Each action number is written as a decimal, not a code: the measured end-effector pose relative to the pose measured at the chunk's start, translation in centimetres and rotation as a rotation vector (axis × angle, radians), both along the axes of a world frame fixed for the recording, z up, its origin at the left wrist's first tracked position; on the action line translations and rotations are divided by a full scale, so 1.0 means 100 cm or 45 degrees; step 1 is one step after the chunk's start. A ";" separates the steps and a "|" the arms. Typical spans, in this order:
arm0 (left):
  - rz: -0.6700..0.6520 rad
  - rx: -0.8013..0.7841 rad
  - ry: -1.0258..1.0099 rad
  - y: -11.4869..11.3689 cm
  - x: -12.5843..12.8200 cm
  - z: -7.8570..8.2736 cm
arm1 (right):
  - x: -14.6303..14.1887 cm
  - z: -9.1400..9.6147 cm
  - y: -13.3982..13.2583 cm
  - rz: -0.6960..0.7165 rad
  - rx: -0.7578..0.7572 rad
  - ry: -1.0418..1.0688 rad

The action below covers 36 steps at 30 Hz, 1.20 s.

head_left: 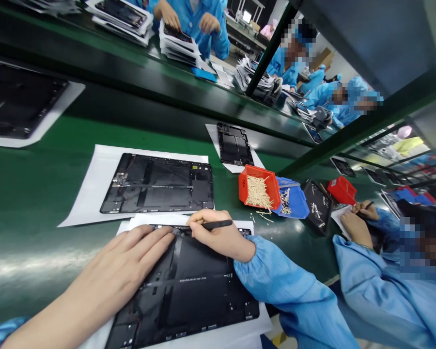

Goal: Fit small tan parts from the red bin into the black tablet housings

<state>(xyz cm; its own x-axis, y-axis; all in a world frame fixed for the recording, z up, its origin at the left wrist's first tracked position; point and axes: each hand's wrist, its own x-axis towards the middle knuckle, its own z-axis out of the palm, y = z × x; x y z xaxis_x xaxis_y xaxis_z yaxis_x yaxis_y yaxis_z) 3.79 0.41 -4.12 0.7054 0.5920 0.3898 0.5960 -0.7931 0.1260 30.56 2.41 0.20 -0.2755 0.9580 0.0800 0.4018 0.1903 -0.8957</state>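
A tablet housing (pixel 203 295) with its dark inside facing up lies in front of me on white sheets (pixel 236 334). My left hand (pixel 127 257) rests flat over its left part, fingers stretched toward the far edge. In my right hand (pixel 221 237) is a pair of slim black tweezers (pixel 218 224), gripped like a pen. Their tips point left at the housing's far edge, close to my left fingertips. Whatever lies between the tips is too small to make out. Just beyond, a second tablet housing (pixel 160 186) lies on white paper (pixel 83 194).
Right of centre stand a red bin (pixel 241 191) of pale strips, a blue bin (pixel 300 208) and a black tray (pixel 325 228). Another housing (pixel 234 145) lies behind them. A co-worker's sleeve (pixel 363 266) is close on my right. A green rail (pixel 131 92) crosses behind.
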 end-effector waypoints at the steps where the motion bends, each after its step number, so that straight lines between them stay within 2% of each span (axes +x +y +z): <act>1: -0.010 0.005 -0.009 0.001 0.000 0.003 | -0.001 0.000 0.000 -0.022 -0.016 -0.007; 8: -0.089 0.037 -0.001 0.012 0.004 0.025 | -0.002 0.002 0.002 -0.068 -0.077 -0.023; 22: -0.105 -0.068 0.100 0.012 0.004 0.017 | -0.002 0.001 0.003 -0.061 -0.085 -0.002; 28: -0.069 -0.051 0.090 0.009 0.009 0.018 | -0.002 -0.003 -0.002 -0.029 0.116 -0.060; 36: 0.002 0.140 0.163 0.002 0.020 0.016 | -0.001 -0.011 -0.004 0.019 0.383 -0.060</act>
